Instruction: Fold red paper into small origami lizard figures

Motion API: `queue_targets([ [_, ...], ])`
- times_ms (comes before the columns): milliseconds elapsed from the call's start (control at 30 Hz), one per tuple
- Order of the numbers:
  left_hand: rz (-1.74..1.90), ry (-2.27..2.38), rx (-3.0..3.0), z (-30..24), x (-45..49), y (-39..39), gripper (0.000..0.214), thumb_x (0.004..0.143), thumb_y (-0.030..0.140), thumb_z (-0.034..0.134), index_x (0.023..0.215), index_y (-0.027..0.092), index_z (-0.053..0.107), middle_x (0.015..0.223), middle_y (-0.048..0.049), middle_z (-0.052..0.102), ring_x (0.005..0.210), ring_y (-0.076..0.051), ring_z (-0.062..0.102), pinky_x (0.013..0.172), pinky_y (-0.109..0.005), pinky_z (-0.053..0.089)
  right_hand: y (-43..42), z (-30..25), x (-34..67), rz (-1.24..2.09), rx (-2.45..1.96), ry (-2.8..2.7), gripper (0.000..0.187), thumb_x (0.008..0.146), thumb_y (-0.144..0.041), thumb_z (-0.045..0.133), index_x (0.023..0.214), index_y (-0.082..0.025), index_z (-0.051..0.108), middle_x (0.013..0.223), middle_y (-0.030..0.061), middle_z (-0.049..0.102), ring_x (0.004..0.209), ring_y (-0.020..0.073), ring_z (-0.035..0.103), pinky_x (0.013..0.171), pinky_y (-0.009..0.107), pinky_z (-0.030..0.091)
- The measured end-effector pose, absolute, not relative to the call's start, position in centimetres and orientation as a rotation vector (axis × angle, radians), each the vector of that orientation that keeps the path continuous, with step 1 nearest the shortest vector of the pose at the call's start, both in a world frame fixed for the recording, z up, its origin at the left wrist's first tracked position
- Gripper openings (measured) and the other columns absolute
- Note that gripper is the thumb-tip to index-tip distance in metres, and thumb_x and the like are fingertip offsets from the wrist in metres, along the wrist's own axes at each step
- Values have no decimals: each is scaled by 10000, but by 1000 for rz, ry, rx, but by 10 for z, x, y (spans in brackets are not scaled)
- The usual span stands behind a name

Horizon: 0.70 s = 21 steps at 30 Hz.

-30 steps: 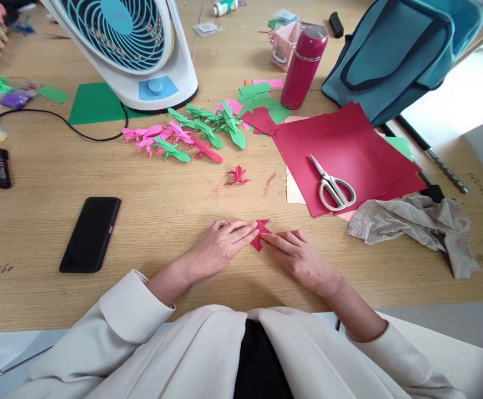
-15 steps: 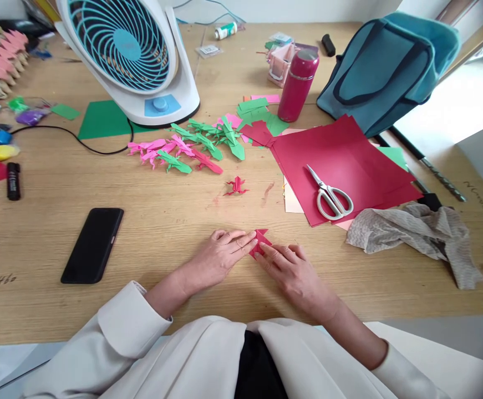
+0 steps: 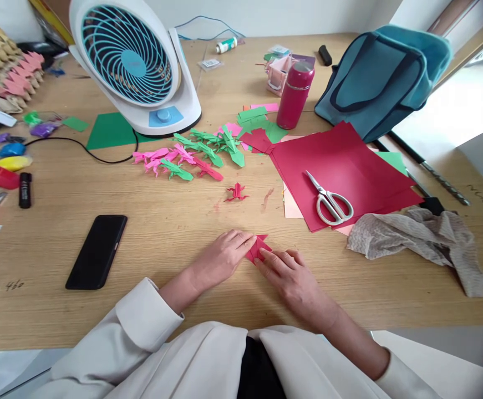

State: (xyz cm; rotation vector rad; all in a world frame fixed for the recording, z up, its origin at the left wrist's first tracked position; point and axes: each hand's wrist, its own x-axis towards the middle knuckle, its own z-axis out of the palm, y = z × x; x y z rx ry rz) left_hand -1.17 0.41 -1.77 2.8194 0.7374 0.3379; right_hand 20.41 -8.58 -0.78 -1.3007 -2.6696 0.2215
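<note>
1. Red folded paper (image 3: 257, 248): flat on the wooden tabletop (image 3: 174, 221), directly before the person, between both hands.
2. Left hand (image 3: 222, 256): palm down, unclenched, fingertips laid on the paper's upper left. Right hand (image 3: 293, 280): fingers bent, tips on its lower right. Pinched or merely pressed: cannot tell; undersides hidden.
3. Done: paper reduced to a small, creased, layered piece; one pointed corner protrudes beyond the fingers at the top.
4. Left: folding judged partway. No thin limbs visible on the piece, unlike the small red paper figure (image 3: 237, 192) beyond it. Number of folds outstanding cannot be read; fingers cover part of the piece.
5. Edges: near table edge runs between the paper and the person's body, close under the forearms.
6. Room: black smartphone (image 3: 97, 252) well apart to the left. To the right, beyond the right hand, grey cloth (image 3: 407, 235) and red paper sheets (image 3: 361, 158) bearing white-handled scissors (image 3: 331, 204). Ahead, past the small figure, a cluster of green, pink and red paper figures (image 3: 233, 151) limits forward reach.
</note>
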Motion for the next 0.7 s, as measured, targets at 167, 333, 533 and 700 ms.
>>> queue_targets([
  [167, 201, 770, 2933, -13, -9, 0, 408, 922, 65, 422, 1317, 100, 516, 1258, -125, 612, 1109, -232, 545, 963, -379, 482, -85, -11, 204, 206, -1298, -2645, 505, 910, -71, 457, 1412, -128, 470, 1380, 140, 556, 1053, 263, 517, 920, 427, 403],
  [333, 1, 886, 3022, -9, -5, -8, 411, 939, 95, 421, 1342, 98, 501, 1324, -113, 591, 1115, -247, 542, 874, -374, 481, -84, -13, 203, 207, -1302, -2643, 498, 908, -65, 452, 1401, -134, 484, 1367, 134, 565, 1029, 260, 521, 903, 423, 402],
  [533, 3, 997, 2946, -10, -4, -14, 445, 933, 149, 477, 1378, 146, 476, 1388, -95, 550, 1175, -227, 508, 919, -369, 422, -84, -14, 204, 277, -1331, -2620, 497, 906, -88, 483, 1395, -174, 493, 1373, 116, 555, 1051, 261, 512, 933, 431, 381],
  [700, 7, 1032, 2918, -12, -8, -23, 536, 961, 358, 485, 1440, 130, 410, 1497, -129, 441, 1273, -269, 442, 955, -402, 384, -84, -13, 204, 291, -1338, -2601, 455, 926, -111, 486, 1374, -189, 518, 1358, 113, 566, 1056, 263, 512, 923, 429, 379],
])
